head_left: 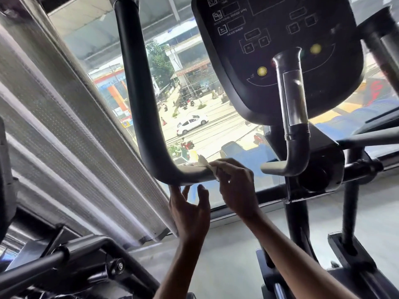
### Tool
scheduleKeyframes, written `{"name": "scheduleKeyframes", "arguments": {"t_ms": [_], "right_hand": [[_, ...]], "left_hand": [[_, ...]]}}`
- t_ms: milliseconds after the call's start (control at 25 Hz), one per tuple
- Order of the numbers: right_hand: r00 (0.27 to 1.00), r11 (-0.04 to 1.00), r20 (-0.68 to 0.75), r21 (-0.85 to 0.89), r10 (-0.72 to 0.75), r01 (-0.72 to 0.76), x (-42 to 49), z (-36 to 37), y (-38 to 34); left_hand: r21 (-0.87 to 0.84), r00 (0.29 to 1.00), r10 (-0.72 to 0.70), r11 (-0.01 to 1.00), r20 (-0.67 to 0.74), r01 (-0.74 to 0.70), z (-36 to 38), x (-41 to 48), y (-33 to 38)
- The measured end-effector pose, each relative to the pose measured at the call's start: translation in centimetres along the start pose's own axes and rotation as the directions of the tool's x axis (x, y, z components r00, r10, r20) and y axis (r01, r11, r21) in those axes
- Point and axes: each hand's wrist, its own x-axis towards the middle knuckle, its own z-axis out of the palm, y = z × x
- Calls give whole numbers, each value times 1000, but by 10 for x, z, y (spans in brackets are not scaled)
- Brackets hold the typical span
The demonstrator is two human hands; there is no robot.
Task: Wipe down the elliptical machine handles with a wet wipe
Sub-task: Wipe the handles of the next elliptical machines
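A white wipe (pixel 205 164) is pressed on the curved black handle (pixel 151 134) by the right hand (pixel 234 182), fingers closed around it; the left hand (pixel 190 212) hovers open just beneath the handle, left of the console (pixel 280 50)

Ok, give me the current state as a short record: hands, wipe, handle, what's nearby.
right hand: pressing the wet wipe onto the curved handle, gripping its lower horizontal end
left hand: open, fingers spread, fingertips at the underside of the bend
wet wipe: crumpled, pale, partly hidden by the right hand
console: above right, two yellow lights showing
short grip: below the console, untouched
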Motion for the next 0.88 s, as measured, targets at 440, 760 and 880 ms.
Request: {"name": "scheduleKeyframes", "arguments": {"t_ms": [440,760,880], "right_hand": [[977,978,159,-178,141,-112,18,11,44],[980,999,196,23,27,-32,24,-11,2],[989,999,139,-1,46,-46,24,-13,-21]], "left_hand": [[63,991,-124,991,49,121,9,3,-6],[-24,996,-80,996,36,81,-4,-1,-2],[-96,1000,-17,995,19,19,-11,2,16]]}}
